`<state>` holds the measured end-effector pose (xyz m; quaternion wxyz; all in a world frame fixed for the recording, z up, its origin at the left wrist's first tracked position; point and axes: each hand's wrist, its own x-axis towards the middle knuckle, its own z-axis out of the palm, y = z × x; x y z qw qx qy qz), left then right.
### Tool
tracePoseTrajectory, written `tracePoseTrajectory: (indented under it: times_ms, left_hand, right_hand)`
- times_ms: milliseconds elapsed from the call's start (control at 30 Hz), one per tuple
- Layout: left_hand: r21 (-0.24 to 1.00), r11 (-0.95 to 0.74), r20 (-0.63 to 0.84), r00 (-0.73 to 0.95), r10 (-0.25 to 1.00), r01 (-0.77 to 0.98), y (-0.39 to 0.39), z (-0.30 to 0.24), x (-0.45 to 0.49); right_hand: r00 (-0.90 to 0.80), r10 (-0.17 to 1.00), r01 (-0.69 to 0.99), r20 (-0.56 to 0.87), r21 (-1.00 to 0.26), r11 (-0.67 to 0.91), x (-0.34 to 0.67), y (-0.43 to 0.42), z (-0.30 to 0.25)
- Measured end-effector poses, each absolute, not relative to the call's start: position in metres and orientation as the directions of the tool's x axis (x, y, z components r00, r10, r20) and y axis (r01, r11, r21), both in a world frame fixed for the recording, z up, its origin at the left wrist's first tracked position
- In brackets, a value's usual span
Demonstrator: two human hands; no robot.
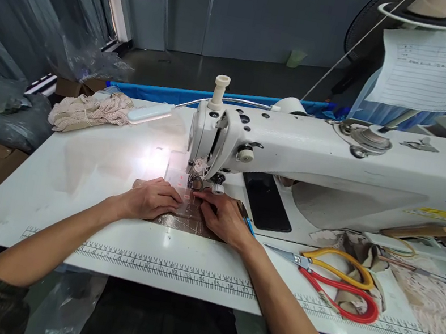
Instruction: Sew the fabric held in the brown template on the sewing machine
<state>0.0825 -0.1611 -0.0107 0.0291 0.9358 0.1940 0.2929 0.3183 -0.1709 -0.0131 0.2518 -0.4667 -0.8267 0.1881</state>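
Note:
My left hand (155,199) lies with its fingers stretched over a brown sheet (191,226), pressing on its left side. Under the needle area of the white sewing machine (270,143), a clear strip (185,206) rests on top of the sheet. My right hand (225,216) presses on the sheet's right part, index finger pointing at the presser foot (195,182) and the other fingers bent. Neither hand wraps round anything that I can see. Part of the sheet is hidden beneath both hands. Close to my right wrist is a blue-handled tool (248,225), partly covered.
Scissors (331,272) with yellow and red handles lie right of my right forearm, near lace fabric (428,301). A black phone (267,201) rests under the machine arm. Bundled lace (90,111) sits at the back left. A printed ruler (171,267) follows the table's front edge.

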Motion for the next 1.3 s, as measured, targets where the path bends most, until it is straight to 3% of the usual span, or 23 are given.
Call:
tracePoseTrajectory:
  times_ms: [333,567,733,1033,1300]
  left_hand:
    - [0.271,-0.868,0.578,0.651,0.492,0.415,-0.163,-0.004,0.090]
    - [0.143,-0.882,0.637,0.641,0.429,0.448,-0.163,-0.007,0.092]
    - [0.166,-0.901,0.709,0.587,0.391,0.400,-0.162,-0.006,0.093]
    - [0.095,-0.907,0.557,0.733,0.391,0.411,-0.163,-0.015,0.091]
    - [-0.033,-0.914,0.535,0.780,0.326,0.405,-0.162,-0.008,0.090]
  right_hand:
    - [-0.581,0.749,0.530,0.319,-0.550,0.646,0.307,-0.183,-0.009]
    - [-0.457,0.825,0.565,0.333,-0.607,0.558,0.310,-0.175,-0.011]
    - [-0.378,0.863,0.688,0.334,-0.523,0.504,0.319,-0.170,-0.014]
    - [-0.524,0.827,0.782,0.206,-0.270,0.562,0.316,-0.172,-0.012]
    - [-0.524,0.802,0.770,0.287,-0.241,0.590,0.316,-0.173,-0.018]
